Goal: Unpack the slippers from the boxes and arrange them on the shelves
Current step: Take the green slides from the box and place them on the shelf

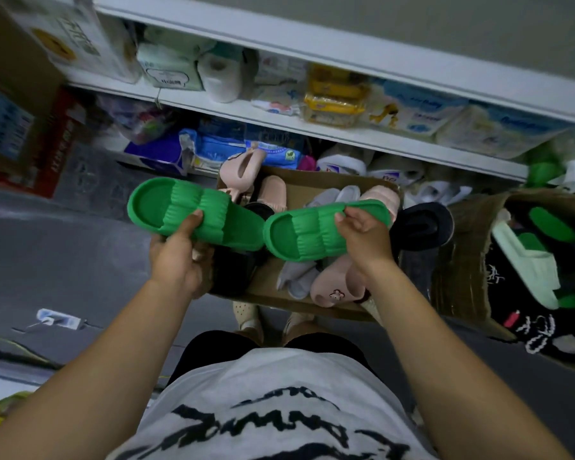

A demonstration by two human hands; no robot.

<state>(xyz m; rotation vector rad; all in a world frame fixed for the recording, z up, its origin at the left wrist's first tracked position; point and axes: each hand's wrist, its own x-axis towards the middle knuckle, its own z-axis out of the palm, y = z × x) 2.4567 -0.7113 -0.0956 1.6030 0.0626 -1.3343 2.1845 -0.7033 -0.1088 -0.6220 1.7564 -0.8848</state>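
Well, we stood over a box (316, 182) on the grey floor (63, 254) and held two green slippers above it, one in each hand. Our left hand (176, 257) gripped the left slipper (180, 207) by its near side. The thumb lay on top of the wide strap and the fingers curled under the sole. Our right hand (362, 237) pinched the right slipper (309, 234) at its right end, with the thumb on top and the fingers tucked below. Both slippers faced up and lay almost flat in the air. Their ends met in the middle, but we could not tell if they touched.

Down in the box lay more slippers, all mixed up. We saw pink slippers (332, 287), grey slippers (296, 277) and some dark ones. A black slipper (422, 224) hung over the right rim of the box.

Just to the right stood a second box (465, 260). It held a pale slipper (528, 260) and more green ones.

Behind both boxes ran white shelves (312, 131). They were full of soft packs, and a paper roll (219, 74) stood on the middle one.
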